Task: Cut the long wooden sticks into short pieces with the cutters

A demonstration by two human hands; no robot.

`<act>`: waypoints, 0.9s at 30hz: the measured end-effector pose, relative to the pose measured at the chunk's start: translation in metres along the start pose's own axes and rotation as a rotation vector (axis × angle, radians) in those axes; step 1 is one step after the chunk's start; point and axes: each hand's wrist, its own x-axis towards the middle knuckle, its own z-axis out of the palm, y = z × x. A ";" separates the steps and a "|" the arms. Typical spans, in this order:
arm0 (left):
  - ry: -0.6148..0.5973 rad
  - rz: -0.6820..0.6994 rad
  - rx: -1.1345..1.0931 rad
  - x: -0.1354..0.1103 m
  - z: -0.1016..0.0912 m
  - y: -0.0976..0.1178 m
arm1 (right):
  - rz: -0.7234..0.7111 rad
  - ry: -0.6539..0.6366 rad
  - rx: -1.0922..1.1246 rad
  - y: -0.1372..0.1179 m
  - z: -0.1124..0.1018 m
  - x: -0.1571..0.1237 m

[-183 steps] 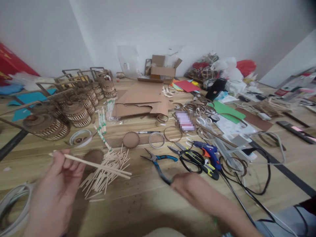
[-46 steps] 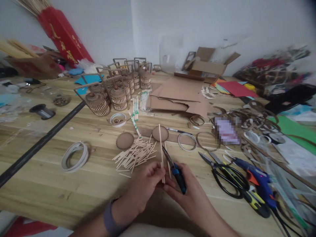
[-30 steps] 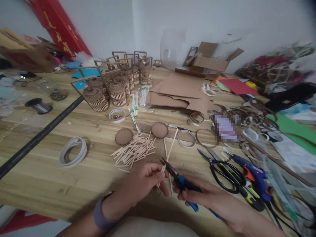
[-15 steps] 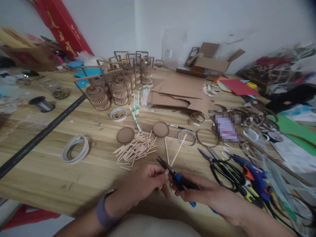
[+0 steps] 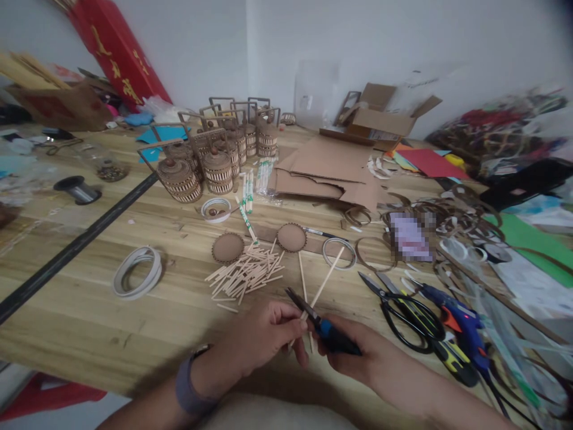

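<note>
My left hand [image 5: 280, 327] is closed, pinching a thin wooden stick [image 5: 329, 280] that slants up to the right. Wrapped in my right hand [image 5: 358, 352] are pliers [image 5: 333, 335] with blue and black handles, which are squeezed together. Their dark jaws lie across the stick just beyond my left fingertips; whether they bite into it I cannot tell. Another thin stick [image 5: 302, 275] lies on the table behind the jaws. Beyond my left hand is a heap of short cut sticks [image 5: 250, 272], beside two round cardboard discs [image 5: 227, 247] with notched edges.
Black scissors [image 5: 409, 313], a yellow-and-black cutter knife [image 5: 452, 358] and a blue glue gun [image 5: 463, 328] lie to the right. A tape roll [image 5: 138, 272] sits at left. Several handled woven baskets [image 5: 179, 179] and cardboard sheets [image 5: 322, 164] stand or lie farther back.
The pliers' handles, spread apart before, are now squeezed together in my right hand. The stick in my left hand has shifted slightly up and to the right.
</note>
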 end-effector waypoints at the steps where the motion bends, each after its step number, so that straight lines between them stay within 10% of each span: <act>1: 0.005 -0.007 0.014 0.000 0.000 -0.001 | -0.022 0.024 -0.025 0.002 0.002 0.001; 19: 0.013 -0.003 0.183 -0.006 0.004 0.007 | 0.031 -0.079 0.188 0.007 0.001 -0.004; 27: 0.022 -0.012 0.092 0.000 0.003 -0.003 | -0.055 0.067 0.111 0.019 0.013 0.005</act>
